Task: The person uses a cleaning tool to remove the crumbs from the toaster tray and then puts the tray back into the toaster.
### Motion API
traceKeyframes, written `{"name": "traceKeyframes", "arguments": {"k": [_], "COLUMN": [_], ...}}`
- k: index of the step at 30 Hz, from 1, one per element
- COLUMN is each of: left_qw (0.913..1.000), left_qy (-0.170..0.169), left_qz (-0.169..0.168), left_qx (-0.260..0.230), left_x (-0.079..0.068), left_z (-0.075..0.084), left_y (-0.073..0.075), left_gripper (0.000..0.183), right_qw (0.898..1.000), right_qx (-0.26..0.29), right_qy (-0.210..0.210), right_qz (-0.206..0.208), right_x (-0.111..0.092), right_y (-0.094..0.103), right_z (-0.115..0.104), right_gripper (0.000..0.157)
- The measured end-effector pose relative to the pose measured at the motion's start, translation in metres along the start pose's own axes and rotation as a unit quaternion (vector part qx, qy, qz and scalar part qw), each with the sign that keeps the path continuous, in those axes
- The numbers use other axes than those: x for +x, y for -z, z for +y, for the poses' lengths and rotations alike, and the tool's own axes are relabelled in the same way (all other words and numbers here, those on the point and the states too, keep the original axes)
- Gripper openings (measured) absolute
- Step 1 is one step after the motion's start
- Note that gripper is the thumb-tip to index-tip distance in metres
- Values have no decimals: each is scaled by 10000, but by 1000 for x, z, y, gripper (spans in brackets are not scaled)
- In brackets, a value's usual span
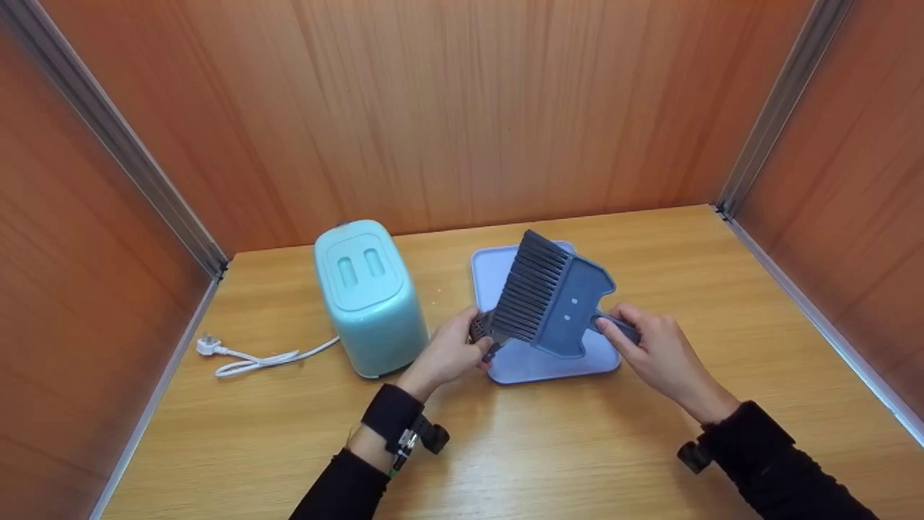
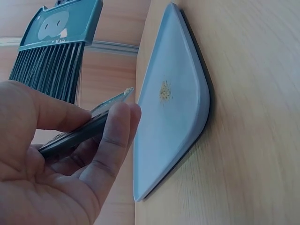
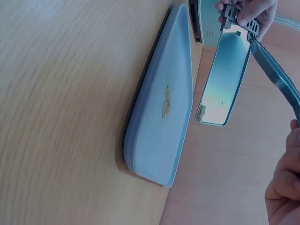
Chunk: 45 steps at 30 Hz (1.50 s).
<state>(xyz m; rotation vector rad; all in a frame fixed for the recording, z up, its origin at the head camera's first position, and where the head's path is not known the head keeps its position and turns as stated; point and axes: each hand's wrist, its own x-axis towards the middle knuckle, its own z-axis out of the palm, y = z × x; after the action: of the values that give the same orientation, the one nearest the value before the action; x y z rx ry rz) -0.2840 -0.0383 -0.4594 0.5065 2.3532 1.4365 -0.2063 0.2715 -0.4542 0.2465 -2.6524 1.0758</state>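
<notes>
My left hand (image 1: 451, 354) grips the slotted dark end of a slim metal crumb tray (image 3: 225, 79) between thumb and fingers. A small clump of crumbs (image 3: 200, 112) lies at the crumb tray's far end. My right hand (image 1: 653, 350) holds a blue-grey hand brush (image 1: 577, 303) by its handle, bristles pointing left. The bristle tips are at the crumb tray's slotted end; whether they touch it I cannot tell. Both are above a lilac tray (image 1: 494, 269), where loose crumbs (image 2: 165, 91) lie scattered. In the head view the brush hides most of the crumb tray.
A mint-green toaster (image 1: 379, 318) with a lid on top stands left of the lilac tray. Its white cord (image 1: 253, 363) and plug (image 1: 209, 347) lie farther left. Wooden panels (image 1: 469, 115) enclose the table (image 1: 505, 455) at the back and both sides.
</notes>
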Motion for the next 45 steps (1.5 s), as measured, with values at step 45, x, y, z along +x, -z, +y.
{"name": "traceKeyframes", "arguments": {"k": [45], "left_qw": [9999], "left_qy": [24], "left_qz": [106], "left_qx": [107], "left_x": [4], "left_z": [-2], "left_y": [-2], "left_gripper": [31], "right_qw": [9993], "right_qx": [-385], "right_qy": [41], "right_qz": [2], "right_x": [-10], "right_y": [-3], "right_z": [-2], "right_gripper": [15]}}
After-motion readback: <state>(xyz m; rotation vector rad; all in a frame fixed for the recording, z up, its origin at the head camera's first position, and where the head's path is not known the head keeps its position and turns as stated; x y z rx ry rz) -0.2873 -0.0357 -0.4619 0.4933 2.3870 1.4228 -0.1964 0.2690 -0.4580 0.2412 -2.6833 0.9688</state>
